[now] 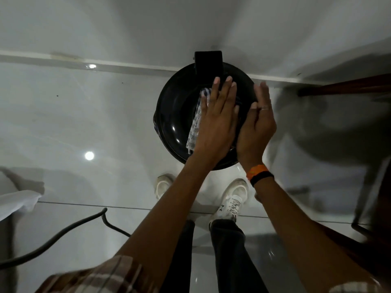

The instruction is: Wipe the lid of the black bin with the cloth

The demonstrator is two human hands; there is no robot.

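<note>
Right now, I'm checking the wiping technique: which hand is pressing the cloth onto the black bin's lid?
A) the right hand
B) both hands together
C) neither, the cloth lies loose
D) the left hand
D: the left hand lies flat on the cloth atop the lid, while the right hand rests at the rim without it.

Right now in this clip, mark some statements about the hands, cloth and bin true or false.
1. The left hand presses the cloth flat on the lid. True.
2. The right hand holds the cloth. False: it rests at the lid's right edge, with no cloth under it.
3. The bin stands against the wall. True.
4. The cloth is plain black. False: it is light with a blue pattern.
5. The right wrist is bare. False: it wears an orange and black band.
</note>
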